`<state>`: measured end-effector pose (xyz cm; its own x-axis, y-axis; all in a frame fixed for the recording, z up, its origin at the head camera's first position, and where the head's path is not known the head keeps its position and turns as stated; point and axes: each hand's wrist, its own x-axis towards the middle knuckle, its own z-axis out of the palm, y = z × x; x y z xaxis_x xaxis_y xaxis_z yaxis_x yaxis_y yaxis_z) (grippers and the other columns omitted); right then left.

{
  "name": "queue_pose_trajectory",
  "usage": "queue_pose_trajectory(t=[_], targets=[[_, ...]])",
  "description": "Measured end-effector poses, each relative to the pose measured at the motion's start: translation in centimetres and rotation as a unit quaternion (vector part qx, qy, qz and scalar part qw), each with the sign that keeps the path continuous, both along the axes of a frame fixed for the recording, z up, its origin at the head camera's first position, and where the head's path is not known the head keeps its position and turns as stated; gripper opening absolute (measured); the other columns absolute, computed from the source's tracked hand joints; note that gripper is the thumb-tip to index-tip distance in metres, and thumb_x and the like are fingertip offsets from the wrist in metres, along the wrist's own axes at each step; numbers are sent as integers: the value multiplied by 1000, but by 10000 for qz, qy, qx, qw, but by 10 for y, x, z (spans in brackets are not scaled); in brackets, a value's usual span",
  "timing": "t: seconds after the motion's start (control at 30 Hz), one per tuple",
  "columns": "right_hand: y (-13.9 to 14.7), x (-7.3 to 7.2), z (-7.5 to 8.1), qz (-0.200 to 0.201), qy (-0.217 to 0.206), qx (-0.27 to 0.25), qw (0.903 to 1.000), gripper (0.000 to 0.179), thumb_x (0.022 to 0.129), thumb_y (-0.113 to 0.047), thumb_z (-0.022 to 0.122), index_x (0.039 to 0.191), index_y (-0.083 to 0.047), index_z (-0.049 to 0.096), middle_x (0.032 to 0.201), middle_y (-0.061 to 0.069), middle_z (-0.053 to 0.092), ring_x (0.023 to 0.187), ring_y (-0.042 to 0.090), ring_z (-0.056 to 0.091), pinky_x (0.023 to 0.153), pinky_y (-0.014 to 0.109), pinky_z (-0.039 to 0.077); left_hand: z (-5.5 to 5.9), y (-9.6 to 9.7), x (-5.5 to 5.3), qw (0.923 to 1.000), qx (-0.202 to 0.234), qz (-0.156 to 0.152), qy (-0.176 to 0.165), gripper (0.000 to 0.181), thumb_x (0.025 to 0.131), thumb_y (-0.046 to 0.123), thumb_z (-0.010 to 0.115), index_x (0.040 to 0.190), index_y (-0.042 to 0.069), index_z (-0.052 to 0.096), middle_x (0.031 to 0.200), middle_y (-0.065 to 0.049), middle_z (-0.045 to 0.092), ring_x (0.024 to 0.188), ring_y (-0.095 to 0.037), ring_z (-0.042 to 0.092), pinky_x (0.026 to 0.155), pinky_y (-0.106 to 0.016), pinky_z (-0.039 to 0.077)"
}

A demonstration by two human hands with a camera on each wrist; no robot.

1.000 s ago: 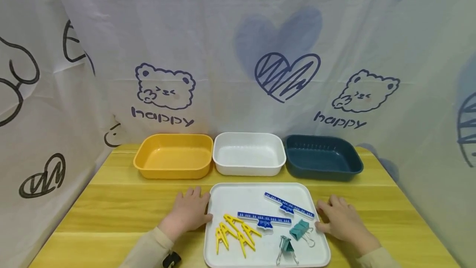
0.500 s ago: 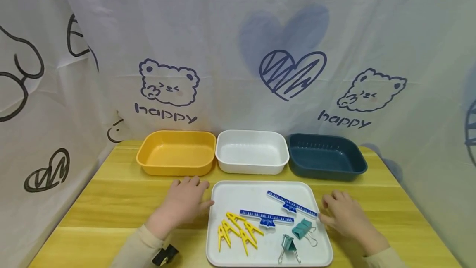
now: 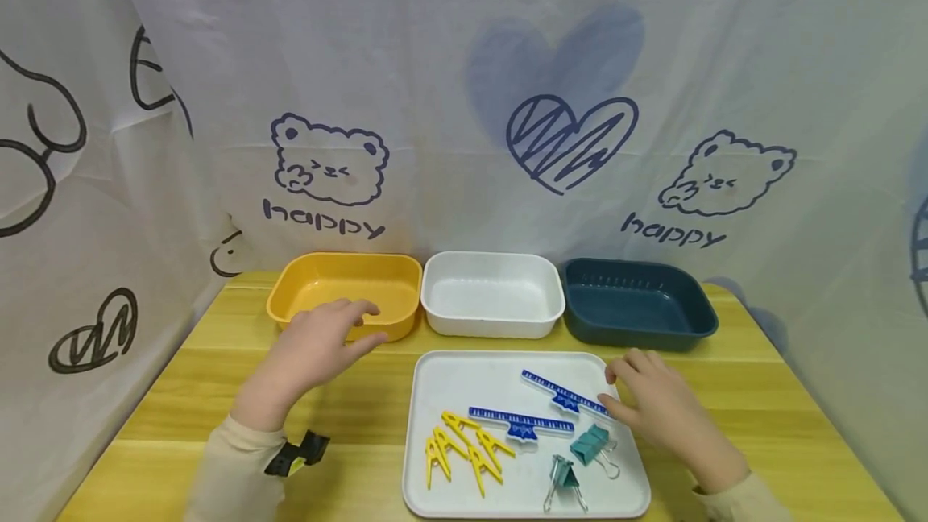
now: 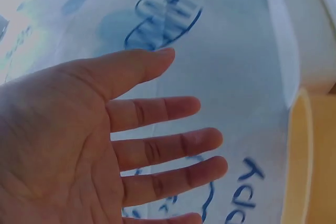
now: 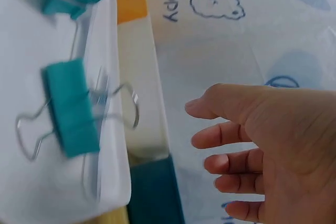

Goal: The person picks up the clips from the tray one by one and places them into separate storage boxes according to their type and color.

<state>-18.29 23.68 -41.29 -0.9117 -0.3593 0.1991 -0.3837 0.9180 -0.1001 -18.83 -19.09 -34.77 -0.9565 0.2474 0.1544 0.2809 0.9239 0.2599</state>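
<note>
My left hand (image 3: 315, 353) is raised in front of the yellow bin (image 3: 344, 333), fingers spread and holding nothing. In the left wrist view its palm and straight fingers (image 4: 176, 145) show. Over the tray's right edge hovers my right hand (image 3: 660, 405), fingers loosely bent, nothing in it. Its thumb overlaps the right end of the upper blue ruler clip (image 3: 565, 399) in the head view. The white tray (image 3: 457, 381) also bears a second blue ruler clip (image 3: 522, 427), several yellow clothespins (image 3: 482, 466) and two teal binder clips, one upper (image 3: 590, 445) and one lower (image 3: 561, 478).
A white bin (image 3: 493, 325) and a dark blue bin (image 3: 641, 333) stand in a row with the yellow one behind the tray. A printed cloth (image 3: 435, 103) hangs behind the wooden table (image 3: 181, 409). The left sleeve bears a dark strap (image 3: 299, 455).
My left hand has lifted off the tray's left edge and moved left and back towards the yellow bin. My right hand has shifted slightly left, over the tray's right rim.
</note>
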Motion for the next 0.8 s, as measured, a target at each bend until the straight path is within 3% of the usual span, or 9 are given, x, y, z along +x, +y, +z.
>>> queue_pose_trajectory(t=[0.2,0.37,0.63,0.73,0.8], targets=[[-19,5,10,114,-24,-278,9995,21,82,-31,78,92,-21,63,92,-4,56,87,15,46,75,34,44,10,-27,-10,9980,541,308,63,50,97,50,53,127,12,63,123,-13,67,110,-35,63,93,-54,50],[-34,13,11,404,117,-669,9969,21,83,-33,77,94,-23,62,92,-9,55,89,10,47,79,34,46,7,-49,-18,9938,739,700,441,62,96,60,45,130,11,61,131,-18,62,118,-42,56,99,-60,43],[-59,27,2,617,298,-1309,9890,17,84,-32,76,93,-26,64,94,-13,56,90,3,45,79,28,49,-19,-69,-37,9737,611,1182,1851,49,95,46,58,129,10,62,133,-20,60,126,-45,46,106,-66,29],[-68,31,-2,671,207,-1505,9861,15,84,-32,76,92,-27,64,94,-17,54,90,1,44,79,25,49,-31,-76,-45,9676,624,1311,2065,51,94,47,59,130,10,61,138,-19,56,130,-43,42,107,-67,27],[-73,33,-5,735,105,-1618,9840,15,85,-32,75,93,-28,63,95,-19,53,91,0,43,80,25,49,-40,-82,-49,9677,613,1371,2023,55,95,50,55,132,11,58,143,-19,52,133,-43,39,108,-67,25]])
